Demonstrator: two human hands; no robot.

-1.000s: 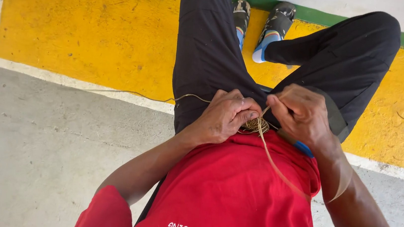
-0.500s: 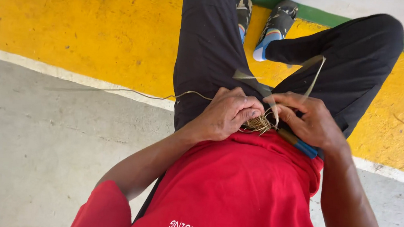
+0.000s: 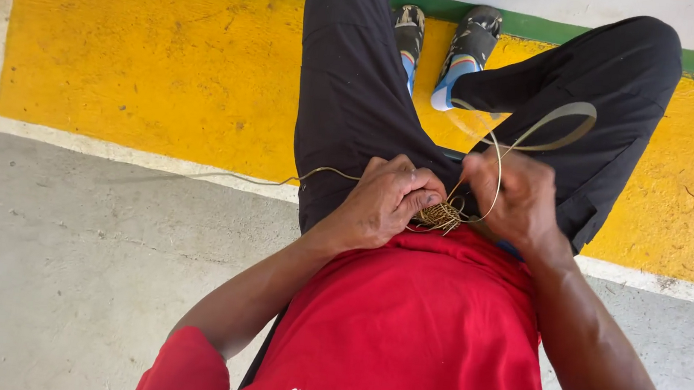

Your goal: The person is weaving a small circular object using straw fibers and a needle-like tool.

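Note:
A small woven knot of tan fibre strands (image 3: pixel 441 217) rests in my lap, against my red shirt. My left hand (image 3: pixel 388 199) pinches its left side with curled fingers. My right hand (image 3: pixel 512 195) grips a flat tan strand (image 3: pixel 543 125) that loops up over my right thigh and curves back down to the weave. A thin loose strand (image 3: pixel 263 179) trails from the weave leftward across the floor.
I sit on the floor with legs in black trousers (image 3: pixel 349 92) stretched forward, feet in patterned shoes (image 3: pixel 476 30) crossed. The floor is grey concrete (image 3: pixel 80 279) near me, with a yellow painted band (image 3: pixel 155 54), white lines and a green stripe beyond.
My right hand has drawn the flat strand through, and its loop has swung out wider over my right thigh. My left hand has kept its hold on the weave.

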